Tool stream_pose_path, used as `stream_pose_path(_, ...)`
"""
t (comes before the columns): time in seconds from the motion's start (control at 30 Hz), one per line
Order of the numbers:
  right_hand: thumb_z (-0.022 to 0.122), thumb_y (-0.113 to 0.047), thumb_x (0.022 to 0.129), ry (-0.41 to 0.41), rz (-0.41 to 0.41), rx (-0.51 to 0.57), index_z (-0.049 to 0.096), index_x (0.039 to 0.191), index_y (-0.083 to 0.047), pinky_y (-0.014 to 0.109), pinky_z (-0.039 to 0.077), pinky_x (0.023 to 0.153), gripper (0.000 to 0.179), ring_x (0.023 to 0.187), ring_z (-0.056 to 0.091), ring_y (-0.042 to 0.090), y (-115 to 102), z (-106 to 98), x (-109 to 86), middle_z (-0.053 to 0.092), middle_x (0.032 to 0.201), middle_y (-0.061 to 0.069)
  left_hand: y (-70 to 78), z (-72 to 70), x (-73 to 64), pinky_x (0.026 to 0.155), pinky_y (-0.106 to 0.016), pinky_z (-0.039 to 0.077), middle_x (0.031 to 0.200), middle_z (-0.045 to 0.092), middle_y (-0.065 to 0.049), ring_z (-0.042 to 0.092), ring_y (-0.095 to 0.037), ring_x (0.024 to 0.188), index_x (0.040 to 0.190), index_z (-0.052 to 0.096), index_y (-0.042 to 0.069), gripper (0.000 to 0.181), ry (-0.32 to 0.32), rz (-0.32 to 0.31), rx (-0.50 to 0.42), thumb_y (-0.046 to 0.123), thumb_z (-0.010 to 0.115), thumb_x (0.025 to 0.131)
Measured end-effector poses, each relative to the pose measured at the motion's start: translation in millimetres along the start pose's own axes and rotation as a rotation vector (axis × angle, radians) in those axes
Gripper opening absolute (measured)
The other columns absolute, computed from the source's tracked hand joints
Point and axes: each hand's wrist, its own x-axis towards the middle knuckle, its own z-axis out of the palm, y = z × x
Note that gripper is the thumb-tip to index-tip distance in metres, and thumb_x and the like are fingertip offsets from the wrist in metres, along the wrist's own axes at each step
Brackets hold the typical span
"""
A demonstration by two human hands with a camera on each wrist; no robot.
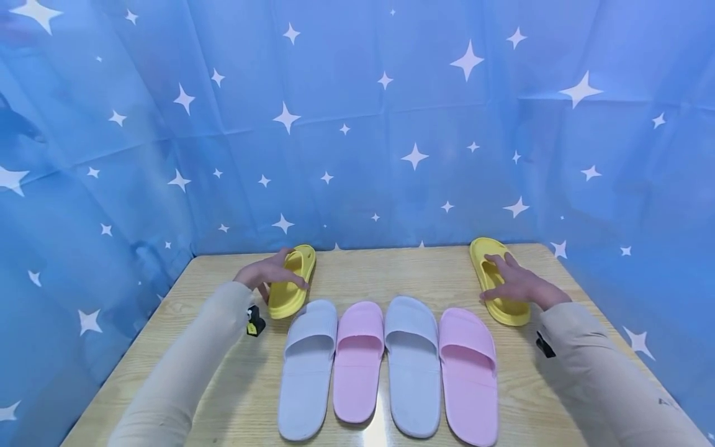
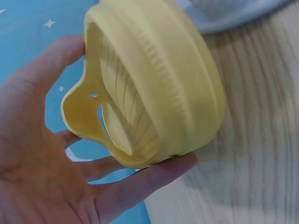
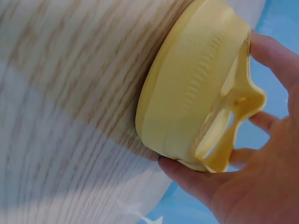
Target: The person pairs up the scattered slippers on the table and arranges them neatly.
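Observation:
At the back left of the table, my left hand grips a yellow slipper across its sides. In the left wrist view, thumb and fingers lie on opposite edges of that yellow slipper, which has a cut-out strap. My right hand holds the other yellow slipper at the back right. The right wrist view has this yellow slipper between thumb and fingers, its side close to the wood. Between the hands, a grey slipper, a pink slipper, another grey slipper and another pink slipper lie side by side.
The light wooden table carries all the slippers. A blue curtain with white stars hangs behind the table and along both its sides. Small black devices sit at both wrists.

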Motion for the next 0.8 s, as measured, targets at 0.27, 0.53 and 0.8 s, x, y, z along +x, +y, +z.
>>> stream_pose_path(0.27, 0.075, -0.05, 0.09, 0.003, 0.004, -0.014, 0.016, 0.161, 0.0, 0.083, 0.035, 0.101, 0.105, 0.136, 0.024, 0.075, 3.4, -0.4, 2.2, 0.001, 0.161, 0.047, 21.1, 5.6, 1.6, 0.071, -0.048, 0.065, 0.169, 0.017, -0.025, 0.055, -0.05, 0.129, 0.167, -0.002, 0.027, 0.122, -0.009, 0.022, 0.004, 0.048, 0.082, 0.081)
stream_pose_path(0.53, 0.078, -0.045, 0.088, 0.008, -0.002, 0.003, 0.017, 0.161, 0.0, 0.085, 0.029, 0.104, 0.105, 0.139, 0.017, 0.074, 6.1, -3.1, 1.6, 0.001, 0.161, 0.046, 40.9, 15.0, 4.2, 0.069, -0.046, 0.064, 0.171, 0.017, -0.023, 0.057, -0.05, 0.127, 0.167, -0.002, 0.029, 0.125, -0.016, 0.029, 0.004, 0.047, 0.085, 0.079)
stream_pose_path(0.8, 0.08, -0.04, 0.086, 0.016, -0.029, 0.015, 0.02, 0.16, 0.003, 0.084, 0.024, 0.108, 0.105, 0.142, 0.012, 0.071, 12.3, -4.2, -1.3, 0.002, 0.16, 0.047, 58.6, 25.3, 4.6, 0.069, -0.047, 0.064, 0.17, 0.021, -0.022, 0.056, -0.05, 0.128, 0.167, 0.001, 0.029, 0.125, -0.013, 0.011, 0.026, 0.047, 0.086, 0.077)
